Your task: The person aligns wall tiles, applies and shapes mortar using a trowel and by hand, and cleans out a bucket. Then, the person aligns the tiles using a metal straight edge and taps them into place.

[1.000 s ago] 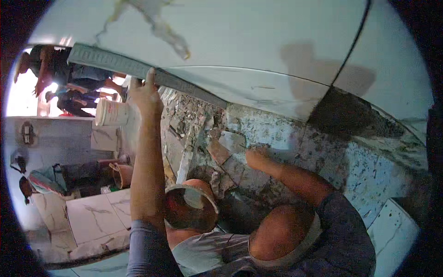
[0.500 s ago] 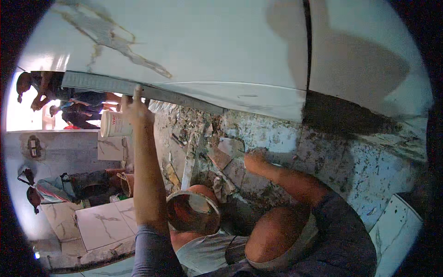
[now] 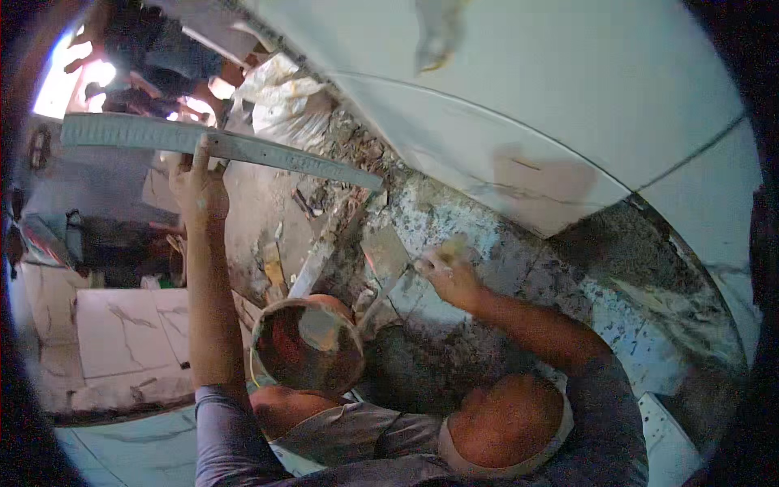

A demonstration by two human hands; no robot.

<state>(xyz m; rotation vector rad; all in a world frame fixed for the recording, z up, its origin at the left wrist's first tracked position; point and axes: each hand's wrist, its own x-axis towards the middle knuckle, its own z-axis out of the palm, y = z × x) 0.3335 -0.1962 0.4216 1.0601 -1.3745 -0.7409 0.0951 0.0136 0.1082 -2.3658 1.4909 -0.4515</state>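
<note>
My left hand [image 3: 201, 195] is raised at the end of a stretched arm, its fingers closed on a long grey metal straightedge [image 3: 284, 157] with ridged marks along it. One finger lies up across the bar's face. The bar is held apart from the large white marbled wall tile [image 3: 519, 89]. Lower on the right, my right hand [image 3: 454, 280] is near the rough, mortar-stained surface with its fingers curled; blur hides what they hold, if anything. By my knee a round bucket [image 3: 357, 333] is tilted, with a pale patch of material inside.
Rubble [image 3: 357, 146] and a pale plastic sack [image 3: 280, 97] lie along the foot of the tiled wall. A broken tile piece [image 3: 385, 250] and a pale strip [image 3: 320, 258] lie near the bucket. More marbled tiles [image 3: 122, 333] are at left. Other people [image 3: 162, 49] are at upper left.
The straightedge has come away from the tile's lower edge and moved left with my left hand. My right hand has shifted slightly. The whole view has turned.
</note>
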